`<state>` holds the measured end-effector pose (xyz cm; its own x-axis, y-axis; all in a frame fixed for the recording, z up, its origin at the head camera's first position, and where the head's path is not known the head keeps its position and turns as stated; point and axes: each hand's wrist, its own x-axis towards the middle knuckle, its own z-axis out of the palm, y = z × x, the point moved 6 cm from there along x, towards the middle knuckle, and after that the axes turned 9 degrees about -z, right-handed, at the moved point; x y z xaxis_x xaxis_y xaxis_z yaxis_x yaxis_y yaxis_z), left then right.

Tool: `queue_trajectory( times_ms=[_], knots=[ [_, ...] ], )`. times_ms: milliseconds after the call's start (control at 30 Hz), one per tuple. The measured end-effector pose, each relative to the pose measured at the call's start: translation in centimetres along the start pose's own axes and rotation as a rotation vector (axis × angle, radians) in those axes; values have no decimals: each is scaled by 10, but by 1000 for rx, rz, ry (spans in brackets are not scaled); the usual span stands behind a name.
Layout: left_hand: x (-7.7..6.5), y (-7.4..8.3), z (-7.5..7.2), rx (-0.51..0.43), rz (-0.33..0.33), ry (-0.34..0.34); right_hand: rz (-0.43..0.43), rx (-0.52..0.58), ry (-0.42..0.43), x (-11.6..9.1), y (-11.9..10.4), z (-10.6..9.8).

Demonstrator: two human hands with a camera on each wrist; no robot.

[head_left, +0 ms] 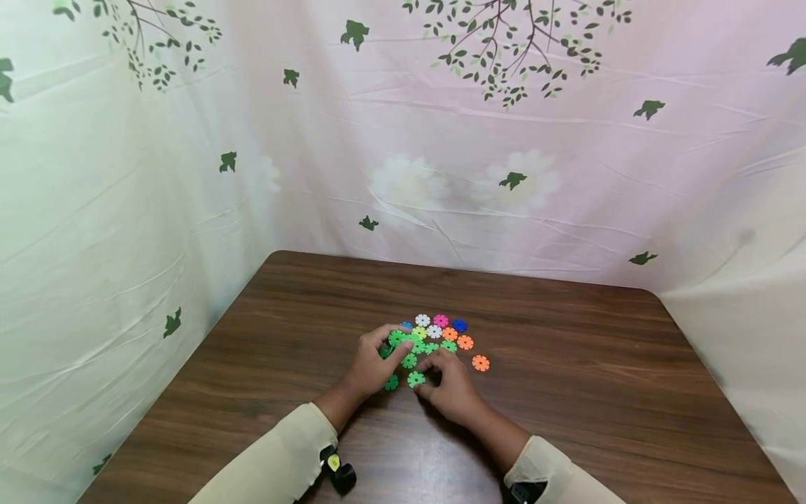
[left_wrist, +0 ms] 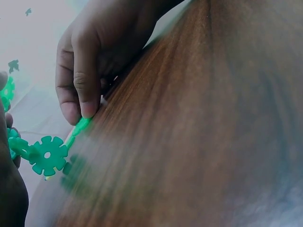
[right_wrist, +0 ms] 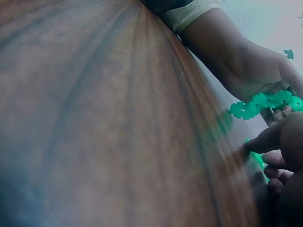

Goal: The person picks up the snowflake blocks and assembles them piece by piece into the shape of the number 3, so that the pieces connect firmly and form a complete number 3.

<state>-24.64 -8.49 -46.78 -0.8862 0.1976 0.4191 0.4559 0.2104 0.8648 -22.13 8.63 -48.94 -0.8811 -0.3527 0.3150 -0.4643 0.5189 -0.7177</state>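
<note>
My left hand (head_left: 371, 362) grips a joined string of green notched plastic discs (left_wrist: 49, 155), held just above the table. Its thumb lies along the near side of the string. To its right, my right hand (head_left: 450, 386) is low at the tabletop, with thumb and fingertips pinching the edge of a single green disc (head_left: 415, 379). In the right wrist view, the green disc (right_wrist: 258, 160) shows between thumb and fingers, partly hidden by them. Another green disc (head_left: 390, 383) is below the left hand.
Beyond the hands, loose discs lie on the brown wooden table (head_left: 567, 392): white (head_left: 422, 320), pink (head_left: 441, 320), dark blue (head_left: 460, 325), yellow (head_left: 419, 333) and several orange (head_left: 481, 362). A leaf-printed curtain (head_left: 403, 154) hangs around the table's back and sides.
</note>
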Motion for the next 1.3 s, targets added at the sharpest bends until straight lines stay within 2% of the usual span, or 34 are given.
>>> queue_trajectory(
  times_ms=[267,467,633,833,967,1133,1300],
  knots=[
    [-1,6,0,-29,110,24,-39,124,5,-2,3,0],
    [-2,10,-1,-29,132,33,-67,202,-3,-2,3,-2],
    [-4,12,0,5,161,37,-29,241,13,-3,5,-6],
    [-5,16,0,46,192,44,31,303,122,-2,6,-10],
    [-6,17,-1,100,220,61,38,352,203,-1,6,-13],
    [-8,18,0,164,247,78,50,410,245,-1,6,-14],
    [-8,17,0,154,247,76,54,425,275,-1,6,-15]
  ],
)
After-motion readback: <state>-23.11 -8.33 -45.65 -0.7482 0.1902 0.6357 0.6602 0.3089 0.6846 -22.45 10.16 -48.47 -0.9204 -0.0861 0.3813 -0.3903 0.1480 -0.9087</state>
